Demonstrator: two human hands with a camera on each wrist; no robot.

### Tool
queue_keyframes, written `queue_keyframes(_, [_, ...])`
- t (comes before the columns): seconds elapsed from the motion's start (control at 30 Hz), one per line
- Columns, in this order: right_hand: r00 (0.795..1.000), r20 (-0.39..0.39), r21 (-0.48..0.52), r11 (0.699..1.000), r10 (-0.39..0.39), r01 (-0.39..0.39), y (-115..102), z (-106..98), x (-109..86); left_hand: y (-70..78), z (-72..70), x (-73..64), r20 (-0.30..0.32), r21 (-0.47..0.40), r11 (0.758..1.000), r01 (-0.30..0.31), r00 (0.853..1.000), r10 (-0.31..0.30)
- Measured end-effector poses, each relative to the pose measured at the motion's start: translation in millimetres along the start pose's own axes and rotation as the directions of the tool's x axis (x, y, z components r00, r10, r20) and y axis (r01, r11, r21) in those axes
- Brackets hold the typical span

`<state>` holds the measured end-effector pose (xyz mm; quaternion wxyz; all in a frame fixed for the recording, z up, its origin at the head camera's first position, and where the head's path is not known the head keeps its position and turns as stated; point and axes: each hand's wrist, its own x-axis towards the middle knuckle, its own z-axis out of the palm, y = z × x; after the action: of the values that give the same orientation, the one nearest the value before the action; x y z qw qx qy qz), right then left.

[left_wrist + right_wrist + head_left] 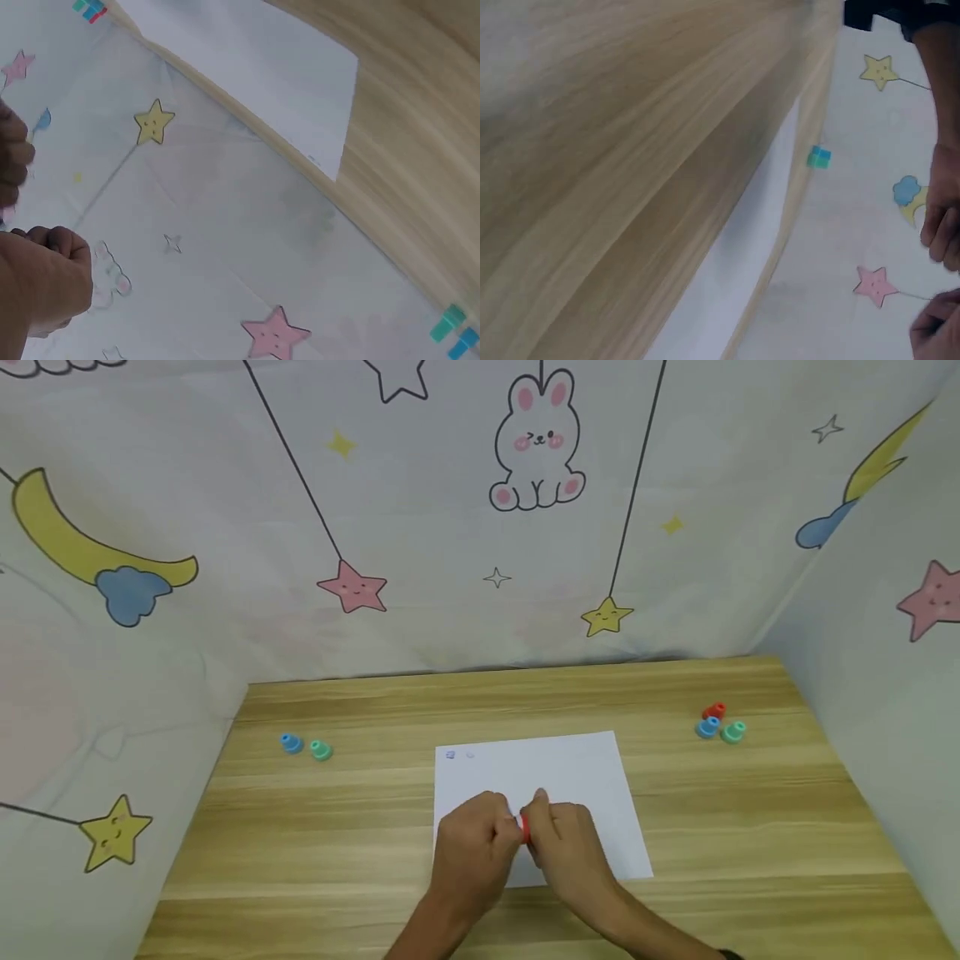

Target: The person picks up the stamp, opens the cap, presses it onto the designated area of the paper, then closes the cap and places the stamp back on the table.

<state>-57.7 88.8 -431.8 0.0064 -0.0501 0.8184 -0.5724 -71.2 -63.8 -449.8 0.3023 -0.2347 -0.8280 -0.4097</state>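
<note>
I pinch the red piece (pixel 525 829) between my left hand (pixel 472 852) and right hand (pixel 573 853), fingers curled, above the paper (pixel 562 768). I judge that the step is to open or close it; which one, I cannot tell. The next move seems to call for firm, straight motion of both hands.

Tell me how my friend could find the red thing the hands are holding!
Start at the wooden table and find the white paper lying on it. Over the paper's near part, the left hand and right hand come together, and the red thing shows as a sliver between them. A red piece sits near the table's back right corner, but only this one is held.
</note>
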Motion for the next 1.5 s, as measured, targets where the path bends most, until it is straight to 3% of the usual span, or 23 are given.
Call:
queue_keyframes(0.1, [0.981, -0.157, -0.139, 0.986, -0.112, 0.091, 4, -6, 2.9, -3.0, -15.0, 1.6, 0.001, -0.120, 0.975, 0.187, 0.982, -0.188])
queue_keyframes(0.17, [0.980, -0.180, -0.159, 0.986, -0.083, 0.054, 4, -13, 7.8, -6.1, -23.6, 2.6, -0.001, -0.150, 0.959, 0.239, 0.970, -0.242])
queue_keyframes(0.27, [0.991, -0.135, -0.153, 0.987, 0.022, -0.043, 0, -19, 15.9, -9.8, -29.6, 2.3, -0.022, -0.159, 0.965, 0.207, 0.977, -0.213])
queue_keyframes(0.37, [0.995, -0.086, -0.186, 0.980, 0.051, -0.066, -2, -19, 22.5, -11.3, -32.4, 0.3, -0.072, -0.152, 0.969, 0.192, 0.976, -0.205])
queue_keyframes(0.53, [1.000, -0.025, -0.272, 0.962, -0.003, -0.004, 3, -17, 34.5, -14.5, -39.7, -1.4, -0.098, -0.148, 0.972, 0.183, 0.975, -0.198])
queue_keyframes(0.77, [0.999, 0.037, -0.297, 0.955, -0.014, 0.025, 16, -9, 58.1, -16.8, -47.1, -7.7, -0.057, -0.164, 0.954, 0.249, 0.964, -0.261])
queue_keyframes(1.1, [0.993, 0.107, -0.414, 0.905, -0.054, 0.094, 34, 23, 99.7, -18.3, -53.0, -10.5, -0.033, -0.147, 0.944, 0.296, 0.952, -0.303])
queue_keyframes(1.5, [0.979, 0.198, -0.477, 0.867, -0.053, 0.143, 50, 44, 123.9, -19.0, -53.2, -13.1, -0.003, -0.150, 0.935, 0.321, 0.946, -0.325])
